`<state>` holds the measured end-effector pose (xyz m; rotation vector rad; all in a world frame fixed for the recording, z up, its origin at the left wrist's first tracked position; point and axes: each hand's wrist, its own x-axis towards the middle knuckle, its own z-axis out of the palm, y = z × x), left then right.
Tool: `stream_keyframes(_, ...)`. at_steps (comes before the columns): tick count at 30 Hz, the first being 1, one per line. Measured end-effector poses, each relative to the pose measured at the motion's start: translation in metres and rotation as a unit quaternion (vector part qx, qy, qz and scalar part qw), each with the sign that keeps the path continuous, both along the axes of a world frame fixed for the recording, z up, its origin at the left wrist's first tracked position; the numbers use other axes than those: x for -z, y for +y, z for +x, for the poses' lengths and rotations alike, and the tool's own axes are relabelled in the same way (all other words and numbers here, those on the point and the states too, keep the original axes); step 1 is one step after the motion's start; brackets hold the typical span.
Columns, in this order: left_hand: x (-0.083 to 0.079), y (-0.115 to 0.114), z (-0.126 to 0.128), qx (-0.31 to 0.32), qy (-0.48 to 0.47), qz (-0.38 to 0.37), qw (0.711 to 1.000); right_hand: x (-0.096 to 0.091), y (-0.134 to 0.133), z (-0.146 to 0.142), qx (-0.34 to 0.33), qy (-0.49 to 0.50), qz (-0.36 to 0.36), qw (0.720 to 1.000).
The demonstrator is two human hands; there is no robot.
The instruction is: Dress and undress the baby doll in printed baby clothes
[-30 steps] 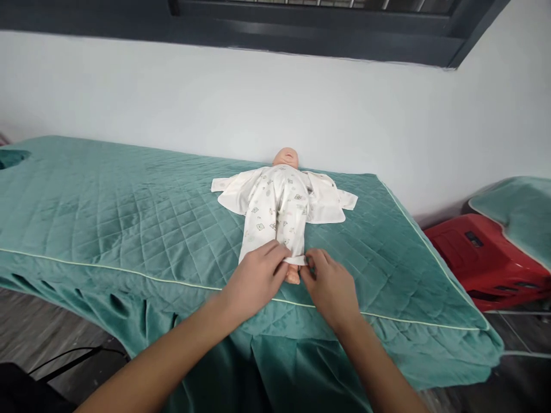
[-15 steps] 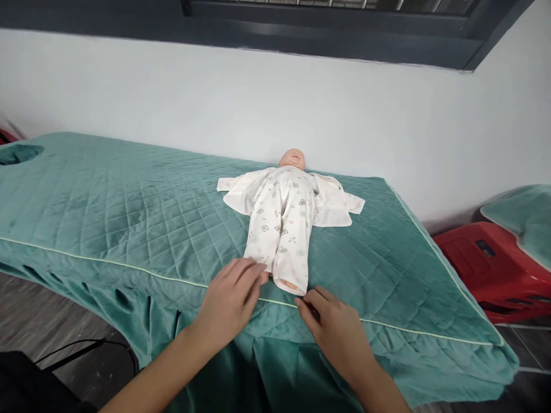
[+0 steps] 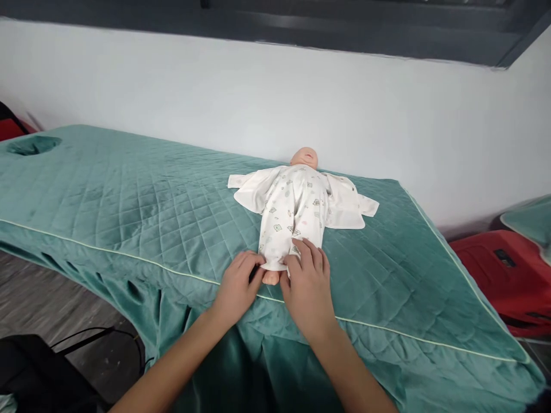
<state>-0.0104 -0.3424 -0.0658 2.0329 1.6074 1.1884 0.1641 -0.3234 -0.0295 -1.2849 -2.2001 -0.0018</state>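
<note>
A baby doll (image 3: pixel 305 156) lies on its back on the quilted green cover, its head toward the wall. White printed baby pants (image 3: pixel 293 209) cover its belly and legs. A white baby shirt (image 3: pixel 344 202) spreads out open beneath it, sleeves out to both sides. My left hand (image 3: pixel 237 288) pinches the left edge of one pant cuff. At that cuff's other edge, my right hand (image 3: pixel 308 287) is closed on the fabric. Between my hands one bare doll foot (image 3: pixel 271 277) sticks out below the hem. My right hand hides the other leg's end.
The green-covered bed (image 3: pixel 129 195) has a face hole (image 3: pixel 34 145) at its far left. Behind it rises a white wall (image 3: pixel 193 92) under a dark window frame. A red plastic stool (image 3: pixel 486 275) stands at the right. A black bag (image 3: pixel 38 373) and cable are at lower left.
My right hand has moved up and left from the other leg's cuff to the one my left hand holds. The doll's foot now shows below the hem. The camera view has shifted slightly.
</note>
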Motion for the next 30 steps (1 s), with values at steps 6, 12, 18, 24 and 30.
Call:
stream_keyframes(6,-0.012,-0.022,-0.001,-0.002,-0.041,0.055,0.998,-0.016,-0.011,0.006,-0.041,0.045,0.004,0.998)
stream_keyframes(12,0.0,-0.021,-0.025,0.022,-0.046,0.017,0.999,-0.022,-0.013,0.03,-0.11,0.071,-0.021,0.991)
stream_keyframes(18,0.006,0.053,-0.041,-0.018,0.09,0.012,0.996,0.001,0.065,0.069,-0.002,0.148,0.0,0.989)
stream_keyframes(24,-0.005,0.133,-0.03,0.093,0.273,0.018,0.957,0.024,0.132,0.073,0.031,-0.045,-0.045,0.997)
stream_keyframes(30,-0.012,0.162,-0.022,0.166,0.303,0.025,0.938,0.02,0.138,0.069,0.023,-0.142,-0.059,0.988)
